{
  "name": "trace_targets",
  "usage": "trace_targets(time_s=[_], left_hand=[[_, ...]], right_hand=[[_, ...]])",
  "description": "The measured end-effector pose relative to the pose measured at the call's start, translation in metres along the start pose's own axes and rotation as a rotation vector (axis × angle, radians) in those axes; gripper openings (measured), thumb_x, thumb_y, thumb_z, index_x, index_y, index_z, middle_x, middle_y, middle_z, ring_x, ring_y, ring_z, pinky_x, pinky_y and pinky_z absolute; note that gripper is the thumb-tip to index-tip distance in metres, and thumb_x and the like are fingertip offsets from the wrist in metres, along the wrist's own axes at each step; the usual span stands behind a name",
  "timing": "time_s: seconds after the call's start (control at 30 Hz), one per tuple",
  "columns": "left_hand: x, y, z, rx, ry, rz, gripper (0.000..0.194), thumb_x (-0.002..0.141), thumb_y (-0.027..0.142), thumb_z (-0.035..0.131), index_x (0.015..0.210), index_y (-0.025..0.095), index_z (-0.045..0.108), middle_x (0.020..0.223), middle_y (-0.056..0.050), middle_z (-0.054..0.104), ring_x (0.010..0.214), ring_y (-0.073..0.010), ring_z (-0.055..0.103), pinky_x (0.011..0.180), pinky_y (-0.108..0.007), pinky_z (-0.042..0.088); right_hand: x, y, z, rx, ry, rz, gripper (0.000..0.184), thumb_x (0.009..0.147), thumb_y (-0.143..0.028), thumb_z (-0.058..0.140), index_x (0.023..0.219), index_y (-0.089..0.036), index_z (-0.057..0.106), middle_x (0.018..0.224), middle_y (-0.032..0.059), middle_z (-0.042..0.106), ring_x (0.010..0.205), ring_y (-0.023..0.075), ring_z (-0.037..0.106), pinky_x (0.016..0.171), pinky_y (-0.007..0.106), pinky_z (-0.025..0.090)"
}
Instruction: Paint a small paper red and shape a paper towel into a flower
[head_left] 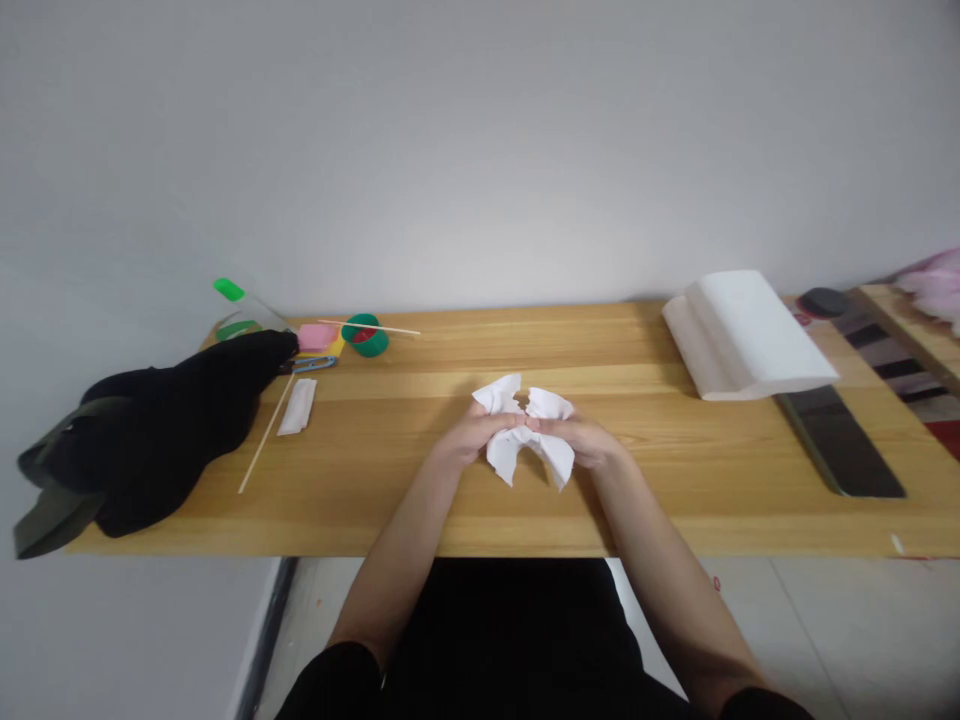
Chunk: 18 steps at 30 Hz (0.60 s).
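A crumpled white paper tissue (551,455) is pinched between my two hands above the middle of the wooden table. It is bunched at its centre, and its torn-looking edges flare upward and downward. My left hand (474,432) is closed on its left side, the thumb pointing inward. From the right, my right hand (589,440) grips it the same way, and the two thumbs nearly meet. The other fingers are mostly hidden behind the tissue. To the left lies a small folded white tissue (298,407), apart from my hands.
A large stack of paper towels (750,335) partly covers a dark phone (844,445) at right. On the left are a black cloth item (172,430), a thin wooden stick (266,435), a green round container (365,340), and a pink pad (315,337). A wall (480,150) stands behind the table (375,500).
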<state>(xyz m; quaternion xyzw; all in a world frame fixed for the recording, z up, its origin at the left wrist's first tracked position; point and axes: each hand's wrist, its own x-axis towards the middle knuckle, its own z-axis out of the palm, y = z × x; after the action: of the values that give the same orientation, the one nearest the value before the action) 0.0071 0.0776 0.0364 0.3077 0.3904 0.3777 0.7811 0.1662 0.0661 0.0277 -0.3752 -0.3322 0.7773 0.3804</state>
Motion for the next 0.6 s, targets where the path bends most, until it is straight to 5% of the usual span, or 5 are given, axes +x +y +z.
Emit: trace_targets(time_s=[0.27,0.37,0.5,0.6], left_hand=[[-0.003,-0.002,-0.002,-0.015,-0.025,-0.039,0.035,0.046,0.018,0.084,0.072,0.013,0.061,0.061,0.0,0.066,0.054,-0.011,0.06,0.059,-0.024,0.047],[-0.002,-0.002,-0.005,-0.087,-0.033,-0.048,0.043,0.046,0.025,0.086,0.08,0.013,0.064,0.072,-0.005,0.071,0.067,-0.0181,0.066,0.069,-0.029,0.05],[0.002,0.002,-0.009,-0.251,-0.099,-0.073,0.057,0.053,0.056,0.077,0.088,0.012,0.067,0.095,-0.013,0.073,0.101,-0.0325,0.064,0.089,-0.041,0.048],[0.004,0.003,-0.011,-0.242,-0.115,-0.071,0.055,0.056,0.054,0.076,0.091,0.012,0.068,0.101,-0.014,0.072,0.11,-0.0344,0.06,0.097,-0.043,0.044]], right_hand=[[-0.001,0.001,0.004,0.052,0.012,0.009,0.036,0.045,-0.029,0.086,0.07,-0.016,0.064,0.064,-0.0009,0.066,0.057,0.01,0.057,0.058,0.023,0.047],[-0.001,0.001,-0.001,0.071,0.054,0.017,0.037,0.048,-0.028,0.084,0.078,-0.016,0.064,0.068,0.0006,0.069,0.059,0.0128,0.061,0.061,0.025,0.05],[-0.002,-0.003,-0.005,0.092,0.124,-0.009,0.042,0.055,-0.028,0.08,0.093,-0.019,0.064,0.079,0.0025,0.072,0.071,0.017,0.066,0.071,0.029,0.053],[-0.002,-0.007,-0.003,0.092,0.183,-0.026,0.054,0.052,-0.025,0.082,0.102,-0.019,0.064,0.085,0.0035,0.073,0.075,0.0183,0.068,0.074,0.029,0.053]])
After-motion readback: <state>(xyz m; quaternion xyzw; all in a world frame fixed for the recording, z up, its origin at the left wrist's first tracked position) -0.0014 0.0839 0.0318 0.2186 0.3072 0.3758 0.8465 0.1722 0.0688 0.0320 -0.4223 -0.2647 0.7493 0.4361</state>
